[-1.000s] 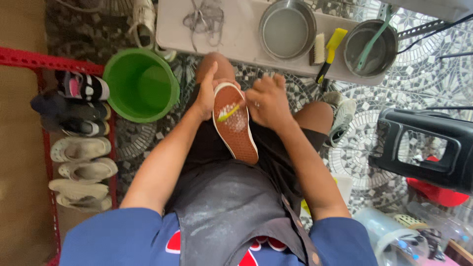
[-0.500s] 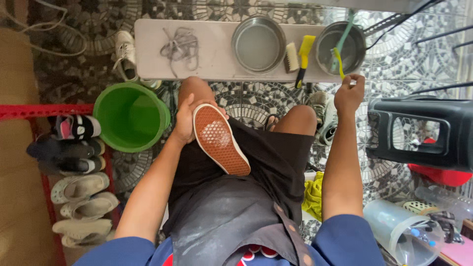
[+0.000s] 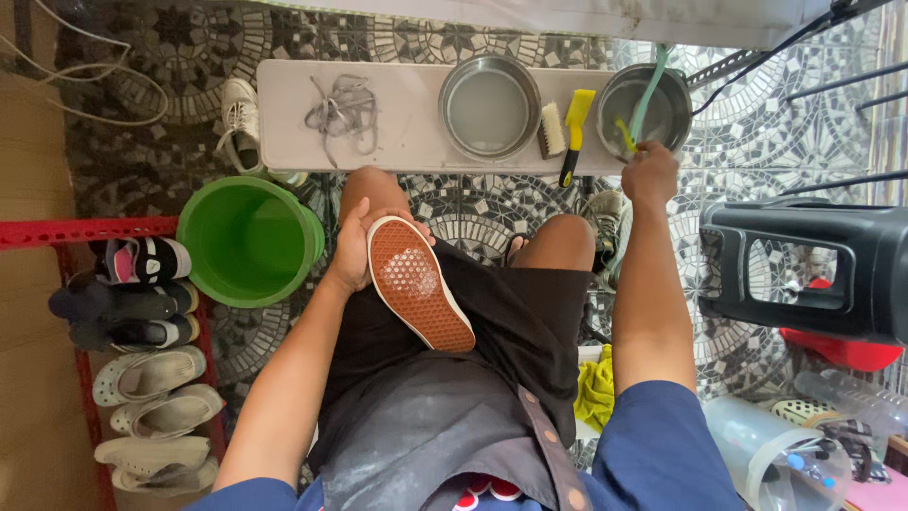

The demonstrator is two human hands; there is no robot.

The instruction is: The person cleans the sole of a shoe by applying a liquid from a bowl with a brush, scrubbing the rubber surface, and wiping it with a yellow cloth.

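Note:
I sit with a shoe [image 3: 418, 284] lying sole-up on my lap; its sole is reddish-brown with a white rim. My left hand [image 3: 352, 248] grips the shoe's toe end against my left knee. My right hand [image 3: 649, 170] reaches forward to a low white bench [image 3: 284, 123] and holds a yellow-headed toothbrush [image 3: 628, 133] over the right metal bowl [image 3: 645, 102]. A green-handled brush [image 3: 653, 85] also stands in that bowl.
On the bench lie grey shoelaces [image 3: 342, 112], a second metal bowl [image 3: 489, 105] and a yellow-handled scrub brush [image 3: 566, 128]. A white sneaker [image 3: 238, 123] and a green bucket [image 3: 248, 241] sit left. A red shoe rack [image 3: 132, 350] is far left, a black stool [image 3: 804, 270] right.
My right hand left the shoe sole and reached forward to the right bowl with the toothbrush. The left hand kept the shoe on my lap.

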